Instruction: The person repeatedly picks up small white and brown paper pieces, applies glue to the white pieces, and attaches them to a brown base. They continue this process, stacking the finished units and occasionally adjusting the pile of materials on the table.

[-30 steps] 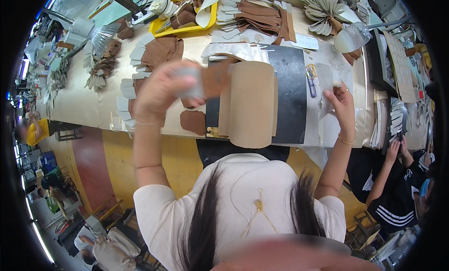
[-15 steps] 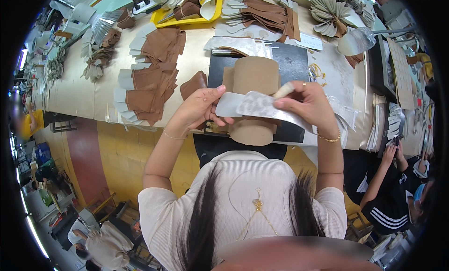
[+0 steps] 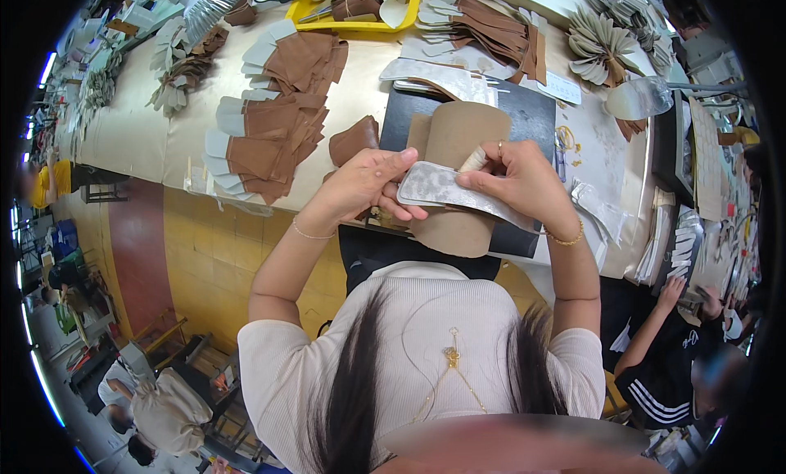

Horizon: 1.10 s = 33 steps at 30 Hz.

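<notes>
My right hand [image 3: 517, 183] pinches a mottled silver-grey strip [image 3: 434, 183] between thumb and fingers; one finger wears a pale wrap. The strip lies over a plain pale piece [image 3: 407, 196], whose edge shows beneath it, ends nearly matched. At that left end my left hand [image 3: 364, 183] is closed, its thumb above and its fingers curled under. Behind and below the strips stands a tan rounded block [image 3: 467, 130] on a black board [image 3: 396, 134]. A folded brown leather piece [image 3: 354, 140] lies just beyond my left hand.
Fanned stacks of brown leather pieces with pale tips [image 3: 274, 146] lie on the table at left. A yellow tray [image 3: 352, 24] holds brown rolls. More grey strips [image 3: 442, 77] lie behind the board. A clear lamp-like cover [image 3: 643, 97] sits right. A co-worker [image 3: 663, 367] works at the right.
My right hand has brought the mottled strip left, so it now covers most of the pale piece at my left hand. The view has shifted slightly.
</notes>
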Tool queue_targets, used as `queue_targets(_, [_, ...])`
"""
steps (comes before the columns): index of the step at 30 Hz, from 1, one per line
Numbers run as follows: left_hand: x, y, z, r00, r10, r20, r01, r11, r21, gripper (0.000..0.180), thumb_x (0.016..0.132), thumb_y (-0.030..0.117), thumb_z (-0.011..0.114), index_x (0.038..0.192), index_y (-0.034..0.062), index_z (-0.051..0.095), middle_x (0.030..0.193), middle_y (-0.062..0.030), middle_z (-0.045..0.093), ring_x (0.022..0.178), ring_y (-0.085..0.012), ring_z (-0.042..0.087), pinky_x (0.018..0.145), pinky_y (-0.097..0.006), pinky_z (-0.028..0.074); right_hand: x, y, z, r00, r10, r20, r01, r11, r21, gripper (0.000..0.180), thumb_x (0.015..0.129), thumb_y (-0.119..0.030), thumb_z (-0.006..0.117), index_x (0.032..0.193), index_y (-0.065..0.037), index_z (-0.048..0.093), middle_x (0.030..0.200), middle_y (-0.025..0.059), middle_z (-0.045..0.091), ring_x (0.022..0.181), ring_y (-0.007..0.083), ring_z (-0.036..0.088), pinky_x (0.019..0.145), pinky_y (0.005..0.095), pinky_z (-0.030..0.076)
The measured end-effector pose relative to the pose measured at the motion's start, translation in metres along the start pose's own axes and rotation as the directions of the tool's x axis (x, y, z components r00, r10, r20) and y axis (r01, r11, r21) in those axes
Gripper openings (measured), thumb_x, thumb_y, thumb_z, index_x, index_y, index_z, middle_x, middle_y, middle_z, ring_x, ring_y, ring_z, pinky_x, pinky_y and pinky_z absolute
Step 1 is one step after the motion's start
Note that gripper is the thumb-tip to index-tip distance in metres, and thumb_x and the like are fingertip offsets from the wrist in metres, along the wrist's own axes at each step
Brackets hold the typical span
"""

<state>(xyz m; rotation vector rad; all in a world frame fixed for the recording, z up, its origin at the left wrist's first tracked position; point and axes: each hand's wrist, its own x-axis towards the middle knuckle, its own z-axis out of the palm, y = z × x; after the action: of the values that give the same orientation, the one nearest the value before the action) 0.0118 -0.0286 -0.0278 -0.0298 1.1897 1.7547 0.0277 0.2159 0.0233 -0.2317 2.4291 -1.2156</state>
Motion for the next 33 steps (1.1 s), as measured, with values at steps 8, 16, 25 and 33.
queue_targets(8, [-0.002,0.002,0.002,1.0,-0.003,-0.014,0.003,1.0,0.022,0.039,0.094,0.027,0.058,0.106,-0.0098,0.058,0.095,-0.0168,0.066,0.075,-0.0228,0.07,0.059,-0.021,0.058,0.001,-0.006,0.0,1.0,-0.008,-0.002,0.007,0.999,-0.051,0.032,0.076,-0.028,0.072,0.075,0.003,0.065,0.063,0.016,0.062,0.052,0.0259,0.058,0.054,0.0323,0.046])
queue_targets(16, [0.004,-0.001,0.001,0.995,-0.017,-0.102,0.027,0.995,0.093,0.025,0.086,0.01,0.067,0.101,-0.009,0.061,0.088,-0.0174,0.067,0.071,-0.0226,0.07,0.056,-0.022,0.059,-0.009,0.011,-0.007,0.998,-0.041,0.037,0.041,0.999,-0.007,0.036,0.075,-0.024,0.075,0.1,-0.002,0.062,0.068,0.0121,0.062,0.06,0.0236,0.059,0.059,0.032,0.046])
queue_targets(25, [0.014,-0.012,-0.008,0.993,-0.006,-0.117,0.017,0.995,0.094,0.019,0.085,0.01,0.068,0.094,-0.0055,0.061,0.083,-0.0154,0.067,0.065,-0.022,0.07,0.054,-0.022,0.058,-0.031,0.059,-0.008,0.992,0.071,-0.108,-0.04,0.965,0.261,0.068,0.072,-0.022,0.08,0.127,-0.004,0.045,0.077,0.006,0.062,0.068,0.0126,0.058,0.065,0.0253,0.047])
queue_targets(33, [0.011,-0.017,-0.004,0.991,0.051,-0.124,-0.042,0.997,0.072,0.017,0.086,0.01,0.068,0.094,-0.0036,0.061,0.084,-0.0126,0.067,0.064,-0.0196,0.069,0.054,-0.023,0.057,-0.046,0.026,0.018,0.782,-0.37,-0.502,0.13,0.884,-0.45,0.055,0.067,-0.017,0.078,0.115,-0.002,0.055,0.105,0.0155,0.058,0.092,0.0317,0.057,0.081,0.0405,0.046])
